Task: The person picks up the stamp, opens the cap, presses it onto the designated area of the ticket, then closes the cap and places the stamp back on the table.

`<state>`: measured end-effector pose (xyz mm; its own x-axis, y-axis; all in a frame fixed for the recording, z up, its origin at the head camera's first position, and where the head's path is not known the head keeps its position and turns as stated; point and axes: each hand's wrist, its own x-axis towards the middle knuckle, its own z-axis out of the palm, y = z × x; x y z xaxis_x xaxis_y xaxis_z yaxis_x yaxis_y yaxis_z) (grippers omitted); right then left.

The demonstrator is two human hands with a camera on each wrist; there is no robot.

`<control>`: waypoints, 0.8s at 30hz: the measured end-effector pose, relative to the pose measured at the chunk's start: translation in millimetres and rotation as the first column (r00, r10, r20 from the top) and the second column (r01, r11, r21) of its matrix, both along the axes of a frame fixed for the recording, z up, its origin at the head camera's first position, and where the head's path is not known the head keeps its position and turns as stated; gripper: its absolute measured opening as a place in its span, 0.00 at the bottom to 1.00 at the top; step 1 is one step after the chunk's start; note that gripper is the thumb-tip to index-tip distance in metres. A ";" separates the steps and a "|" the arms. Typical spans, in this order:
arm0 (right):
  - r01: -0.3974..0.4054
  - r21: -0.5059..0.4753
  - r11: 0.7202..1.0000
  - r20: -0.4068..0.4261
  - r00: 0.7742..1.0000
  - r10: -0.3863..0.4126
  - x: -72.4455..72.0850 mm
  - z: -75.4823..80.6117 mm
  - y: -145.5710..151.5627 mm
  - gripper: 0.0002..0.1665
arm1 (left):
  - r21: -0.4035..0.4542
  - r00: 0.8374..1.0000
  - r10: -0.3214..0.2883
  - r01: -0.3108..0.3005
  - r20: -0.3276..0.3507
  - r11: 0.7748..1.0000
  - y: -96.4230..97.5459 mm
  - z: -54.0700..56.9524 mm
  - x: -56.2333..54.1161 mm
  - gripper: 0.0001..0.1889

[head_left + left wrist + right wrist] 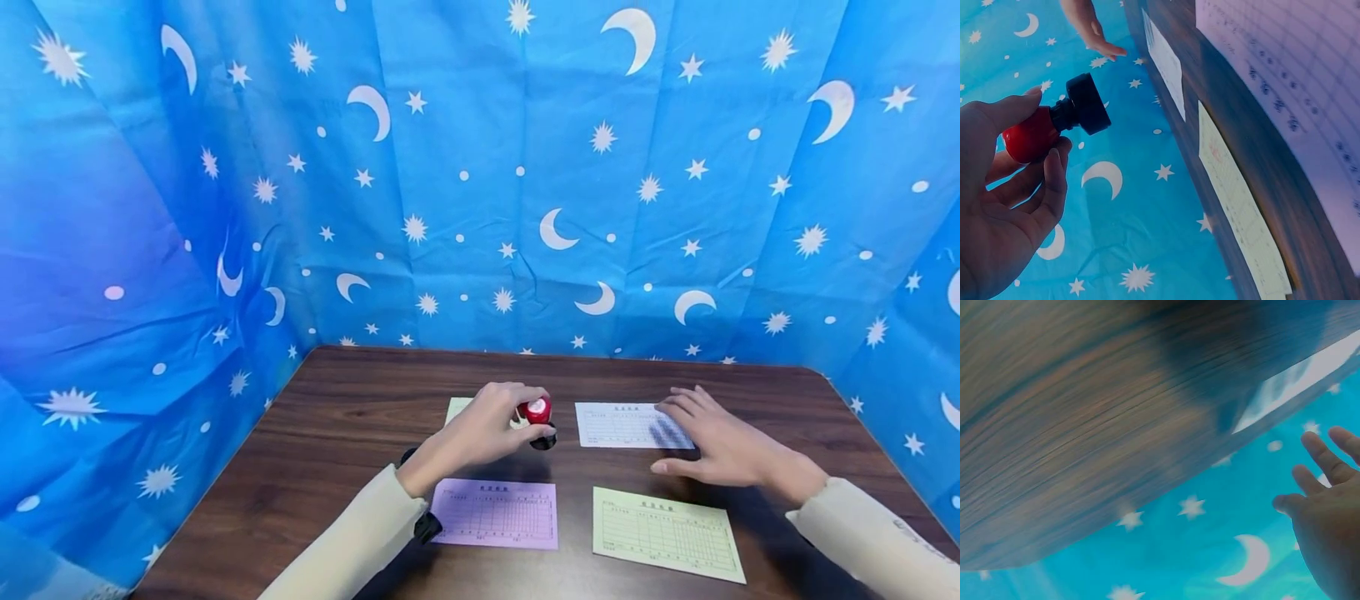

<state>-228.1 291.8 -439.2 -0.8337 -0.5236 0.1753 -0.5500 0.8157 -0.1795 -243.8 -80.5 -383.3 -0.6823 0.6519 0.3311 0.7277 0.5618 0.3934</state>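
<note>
My left hand grips a stamp with a red round handle and a black base, held in the air above the table. In the left wrist view its black end points away from the fingers. Behind that hand lies a pale green slip, mostly hidden in the head view; a faint reddish mark shows on it in the left wrist view. My right hand hovers with spread fingers over the right end of a white printed slip. Nothing is in it.
Nearer to me on the dark wooden table lie a purple slip at left and a yellow-green slip at right. Blue cloth with moons and stars hangs behind the table and along both sides.
</note>
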 end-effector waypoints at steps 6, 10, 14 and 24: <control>-0.075 0.037 0.997 0.010 0.997 0.074 17.9 2.8 -29.7 0.57 | 0.006 1.000 0.028 -0.028 0.000 1.000 -15.4 -5.1 10.7 0.22; -0.139 0.060 0.988 0.031 0.990 0.138 26.2 5.6 -47.5 0.56 | 0.018 1.000 0.030 -0.030 0.005 0.999 -23.2 -7.9 14.4 0.22; -0.213 0.070 0.975 0.061 0.976 0.209 33.7 7.7 -66.1 0.55 | 0.041 1.000 0.016 -0.016 0.004 0.999 -29.3 -11.3 15.7 0.18; -0.432 0.092 0.897 0.094 0.901 0.424 52.4 -3.4 -109.5 0.54 | 0.043 0.999 0.018 -0.020 0.046 0.999 -36.7 -16.4 22.6 0.17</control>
<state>-175.7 182.3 -442.6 -0.5327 -0.8450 0.0468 -0.8396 0.5208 -0.1543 -221.1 -117.2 -399.7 -0.7095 0.6241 0.3273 0.6978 0.5571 0.4502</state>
